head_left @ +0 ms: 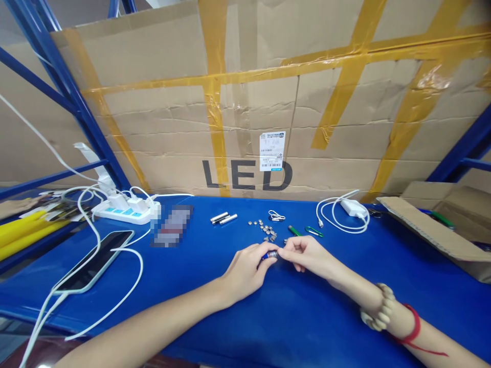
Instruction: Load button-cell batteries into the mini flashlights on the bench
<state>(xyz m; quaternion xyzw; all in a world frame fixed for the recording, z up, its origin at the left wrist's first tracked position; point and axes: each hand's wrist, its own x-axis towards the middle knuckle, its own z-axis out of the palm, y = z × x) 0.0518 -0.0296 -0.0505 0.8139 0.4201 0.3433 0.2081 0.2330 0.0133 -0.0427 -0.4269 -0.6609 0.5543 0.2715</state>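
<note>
My left hand [245,268] is closed around a small blue cylinder with a metal end [270,255], low over the blue table [215,286]. My right hand [303,253] pinches the cylinder's metal end with fingertips pressed together. Just beyond the hands lie several small silver button cells [264,229], two silver tubes [223,218], a green cylinder [294,230] and a green carabiner clip [314,231]. A small white cord loop [276,215] sits behind the cells.
A phone [94,259] on a white cable lies at the left, by a white power strip [126,209]. A white charger with coiled cable [351,209] sits at the back right. A large taped cardboard box marked LED [268,102] walls the back; an open carton [441,225] stands right.
</note>
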